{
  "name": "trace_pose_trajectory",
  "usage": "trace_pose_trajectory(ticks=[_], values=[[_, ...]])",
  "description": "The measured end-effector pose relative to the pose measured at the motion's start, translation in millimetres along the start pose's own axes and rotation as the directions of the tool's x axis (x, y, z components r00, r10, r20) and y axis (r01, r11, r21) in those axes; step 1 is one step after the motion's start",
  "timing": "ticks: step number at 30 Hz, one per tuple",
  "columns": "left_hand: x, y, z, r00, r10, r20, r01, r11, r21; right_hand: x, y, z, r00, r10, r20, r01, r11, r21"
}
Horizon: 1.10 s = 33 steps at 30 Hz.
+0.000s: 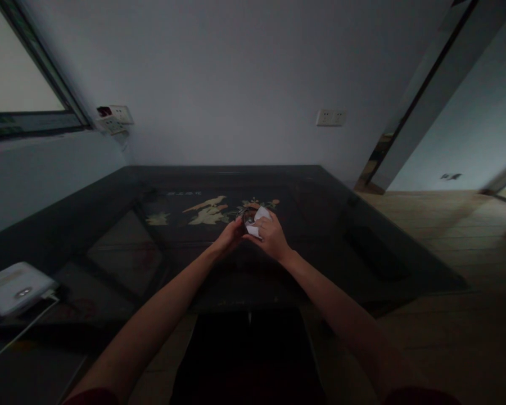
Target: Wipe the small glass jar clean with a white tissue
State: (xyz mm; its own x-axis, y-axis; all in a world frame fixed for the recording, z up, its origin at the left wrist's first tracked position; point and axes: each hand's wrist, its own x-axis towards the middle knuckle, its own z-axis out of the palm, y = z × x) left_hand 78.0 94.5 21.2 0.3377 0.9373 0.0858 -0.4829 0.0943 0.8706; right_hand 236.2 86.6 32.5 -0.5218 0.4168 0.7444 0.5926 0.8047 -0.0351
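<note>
Both hands meet mid-frame, above the near-middle of the dark glossy surface [303, 205]. Left hand [230, 233] grips a small round object [247, 216] with a dark, shiny rim by its left side; exact type too dim to tell. Right hand [274, 233] is closed on a white sheet [262, 214], paper or cloth, can't tell which, at the right side of the round object. Some fingers hidden. Round object sits between the two hands, apparently held off the surface. Forearms come in from the bottom corners, dark red sleeves [95, 397] at the lower edge.

Just beyond the hands, a pale bird-and-flower design [208, 209] on the surface, characters above it. Right part of surface: dark flat oblong item [377, 253], too dark to identify. Far left: white box [14, 287], white cable [21, 333] at its right end, running down to the left edge.

Farther out: pale wall [236, 84] behind, right-hand socket [331, 117], left-hand socket [121, 114], window [21, 62] upper left, plank floor [425, 216] right.
</note>
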Motion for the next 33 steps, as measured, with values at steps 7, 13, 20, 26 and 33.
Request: trace_pose_trajectory(ticks=[7, 13, 20, 26, 33], values=[[9, -5, -12.0, 0.989, -0.113, -0.094, 0.12, 0.99, 0.073, -4, 13, -9, 0.964, -0.215, 0.153, 0.237, 0.962, -0.137], [17, -14, -24.3, 0.983, -0.183, 0.011, 0.179, 0.972, 0.153, -10, 22, -12, 0.923, -0.283, 0.26, 0.33, 0.93, -0.161], [8, -4, -15.0, 0.984, -0.163, -0.072, 0.171, 0.979, 0.115, -8, -8, -12, 0.946, -0.045, 0.322, 0.106, 0.979, -0.174], [6, -1, -13.4, 0.99, -0.073, -0.122, 0.083, 0.993, 0.078, -1, -28, -10, 0.944, 0.054, 0.326, 0.03, 0.969, -0.245], [8, -4, -18.8, 0.991, -0.11, -0.076, 0.118, 0.987, 0.112, -2, -23, -2, 0.942, 0.081, 0.326, 0.021, 0.954, -0.299]])
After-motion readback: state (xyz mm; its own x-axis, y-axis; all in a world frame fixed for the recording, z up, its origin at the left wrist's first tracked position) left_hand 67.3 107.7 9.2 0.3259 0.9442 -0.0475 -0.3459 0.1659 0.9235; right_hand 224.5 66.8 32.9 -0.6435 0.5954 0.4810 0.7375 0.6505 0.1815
